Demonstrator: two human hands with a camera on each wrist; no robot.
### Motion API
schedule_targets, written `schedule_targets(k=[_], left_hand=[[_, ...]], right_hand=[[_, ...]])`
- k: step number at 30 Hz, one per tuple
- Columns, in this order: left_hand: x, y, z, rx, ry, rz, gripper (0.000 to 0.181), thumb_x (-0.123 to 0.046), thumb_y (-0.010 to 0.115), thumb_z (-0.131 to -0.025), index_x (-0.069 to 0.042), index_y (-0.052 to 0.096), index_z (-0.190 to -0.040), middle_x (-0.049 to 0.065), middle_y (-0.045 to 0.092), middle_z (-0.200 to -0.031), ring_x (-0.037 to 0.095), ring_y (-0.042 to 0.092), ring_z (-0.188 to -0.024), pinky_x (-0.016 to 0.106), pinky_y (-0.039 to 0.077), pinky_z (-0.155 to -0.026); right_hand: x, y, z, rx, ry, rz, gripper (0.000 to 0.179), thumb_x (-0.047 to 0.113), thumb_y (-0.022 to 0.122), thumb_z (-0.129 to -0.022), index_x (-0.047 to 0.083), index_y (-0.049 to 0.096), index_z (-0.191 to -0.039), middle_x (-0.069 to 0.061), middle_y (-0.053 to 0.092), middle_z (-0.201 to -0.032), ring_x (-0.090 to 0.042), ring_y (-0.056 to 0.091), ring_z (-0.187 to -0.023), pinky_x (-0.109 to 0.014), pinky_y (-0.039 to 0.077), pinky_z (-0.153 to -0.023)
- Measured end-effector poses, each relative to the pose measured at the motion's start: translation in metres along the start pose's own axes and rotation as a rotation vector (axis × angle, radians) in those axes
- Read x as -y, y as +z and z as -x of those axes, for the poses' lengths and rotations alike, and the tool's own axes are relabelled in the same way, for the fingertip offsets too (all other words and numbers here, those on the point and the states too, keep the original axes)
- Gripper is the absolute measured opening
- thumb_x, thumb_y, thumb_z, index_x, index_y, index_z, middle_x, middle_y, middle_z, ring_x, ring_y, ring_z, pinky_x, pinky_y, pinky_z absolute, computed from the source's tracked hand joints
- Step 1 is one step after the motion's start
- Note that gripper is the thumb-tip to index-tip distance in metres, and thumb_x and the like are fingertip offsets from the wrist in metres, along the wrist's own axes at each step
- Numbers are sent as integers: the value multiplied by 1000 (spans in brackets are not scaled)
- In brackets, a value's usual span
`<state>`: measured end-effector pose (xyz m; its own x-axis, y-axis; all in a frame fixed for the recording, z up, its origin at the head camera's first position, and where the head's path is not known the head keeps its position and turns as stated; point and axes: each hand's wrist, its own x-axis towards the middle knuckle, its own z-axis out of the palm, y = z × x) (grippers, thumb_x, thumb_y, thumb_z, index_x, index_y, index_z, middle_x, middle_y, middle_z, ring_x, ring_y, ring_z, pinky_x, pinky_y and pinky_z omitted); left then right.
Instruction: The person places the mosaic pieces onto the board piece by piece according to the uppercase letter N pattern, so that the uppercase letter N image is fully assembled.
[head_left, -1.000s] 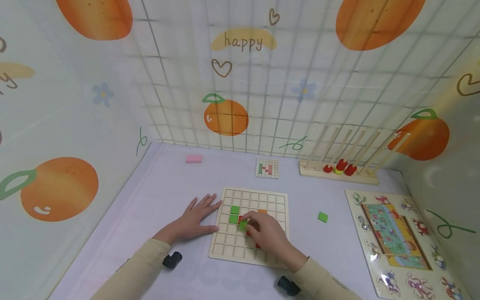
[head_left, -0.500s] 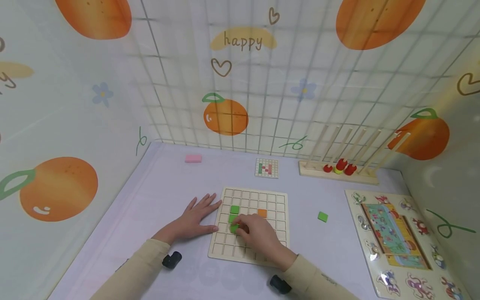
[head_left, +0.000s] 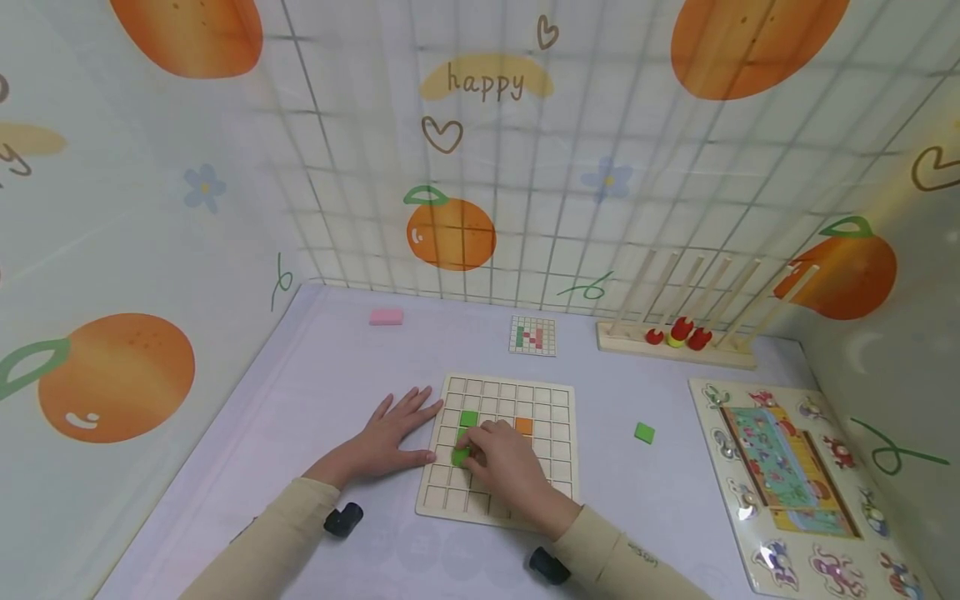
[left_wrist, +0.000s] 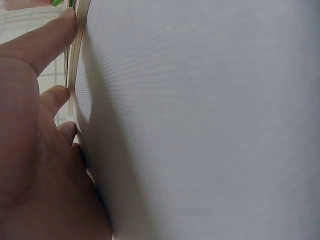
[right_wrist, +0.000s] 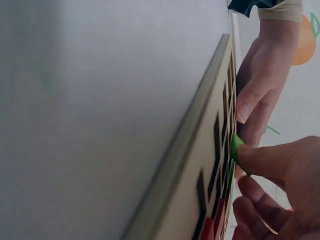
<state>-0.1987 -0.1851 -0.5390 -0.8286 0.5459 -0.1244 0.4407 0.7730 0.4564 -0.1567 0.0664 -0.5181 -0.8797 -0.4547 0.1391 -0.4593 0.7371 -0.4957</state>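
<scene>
A wooden grid board (head_left: pixel 442 500) lies on the table, with colored square tiles set in its cells. My right hand (head_left: pixel 510 467) is over the board and pinches a green tile (right_wrist: pixel 235 148), tilted at a cell on the left side. Just above it sits another green tile (head_left: pixel 468 418); an orange tile (head_left: pixel 523 426) lies farther right. Red tiles (right_wrist: pixel 208 229) show in the right wrist view but are hidden under the hand in the head view. My left hand (head_left: pixel 386 437) lies flat with spread fingers, its thumb and fingertips touching the board's left edge.
A loose green tile (head_left: pixel 644 432) lies right of the board. Behind are a small pattern card (head_left: pixel 533 336) and a pink block (head_left: pixel 386 317). A peg stand (head_left: pixel 678 354) with beads is at the back right, a picture puzzle board (head_left: pixel 795 467) at the right.
My right hand has moved left across the board with the green tile, from beside the red tiles to the column under the other green ones. The left hand has stayed still.
</scene>
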Motion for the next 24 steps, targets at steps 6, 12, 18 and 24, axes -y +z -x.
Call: schedule_targets(k=[6, 12, 18, 24], left_hand=[[0, 0, 1, 1, 2, 6, 86, -62, 62, -94, -24, 27, -163, 5, 11, -171, 28, 2, -157, 58, -4, -124], [1, 0, 0, 1, -1, 4, 86, -63, 61, -93, -25, 27, -163, 4, 11, -171, 27, 1, -157, 57, -4, -124], [0, 0, 0, 1, -2, 7, 86, -63, 61, -94, -25, 27, -163, 4, 11, -171, 28, 1, -157, 57, -4, -124], [0, 0, 1, -2, 0, 11, 86, -62, 61, -94, -25, 27, -163, 4, 11, -171, 28, 2, -157, 57, -4, -124]], right_hand=[[1, 1, 0, -7, -14, 49, 18, 21, 82, -87, 23, 75, -103, 10, 62, -97, -9, 53, -88, -26, 50, -77], [0, 2, 1, -20, -32, 84, 18, 23, 82, -87, 20, 77, -104, 9, 65, -97, -10, 53, -85, -26, 50, -75], [0, 1, 1, -20, -41, 111, 15, 25, 81, -88, 20, 79, -102, 8, 68, -100, -11, 55, -88, -27, 51, -78], [0, 2, 1, -18, -30, 116, 14, 25, 81, -88, 21, 80, -101, 9, 69, -101, -11, 56, -89, -27, 51, -80]])
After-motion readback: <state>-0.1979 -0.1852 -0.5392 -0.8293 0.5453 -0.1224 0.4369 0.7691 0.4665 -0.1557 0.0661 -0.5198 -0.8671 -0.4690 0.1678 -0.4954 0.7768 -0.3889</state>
